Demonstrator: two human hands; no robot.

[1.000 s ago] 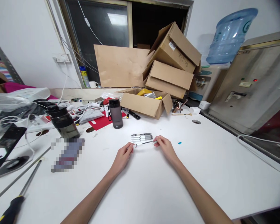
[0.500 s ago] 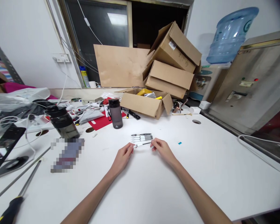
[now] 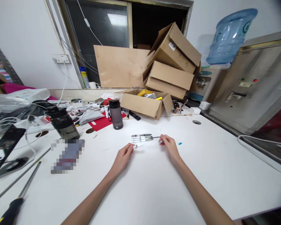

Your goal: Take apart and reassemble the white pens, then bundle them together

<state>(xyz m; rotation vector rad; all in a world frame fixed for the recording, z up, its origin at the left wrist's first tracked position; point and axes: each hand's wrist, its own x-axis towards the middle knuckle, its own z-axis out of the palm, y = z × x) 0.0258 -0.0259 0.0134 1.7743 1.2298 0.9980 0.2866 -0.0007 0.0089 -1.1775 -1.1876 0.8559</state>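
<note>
My left hand [image 3: 124,155] is closed in a pinch on a white pen barrel [image 3: 138,144], which points right just above the table. My right hand [image 3: 170,146] pinches a thin dark pen refill [image 3: 156,137] whose end reaches left over the row of pens. A small whitish piece [image 3: 160,142] also shows at the right fingertips; its kind is unclear. Several white-and-grey pens [image 3: 140,138] lie side by side on the table between and beyond my hands. A gap separates the refill from the barrel.
A small blue piece [image 3: 180,143] lies right of my right hand. Beyond stand a dark bottle [image 3: 115,115] and an open cardboard box [image 3: 142,105]. On the left are another bottle [image 3: 63,123], a screwdriver [image 3: 29,181] and tangled cables. The white table [image 3: 142,190] spreads in front.
My right hand has moved right and slightly away from me, drawing the dark refill clear of the white barrel. My left hand has stayed nearly still.
</note>
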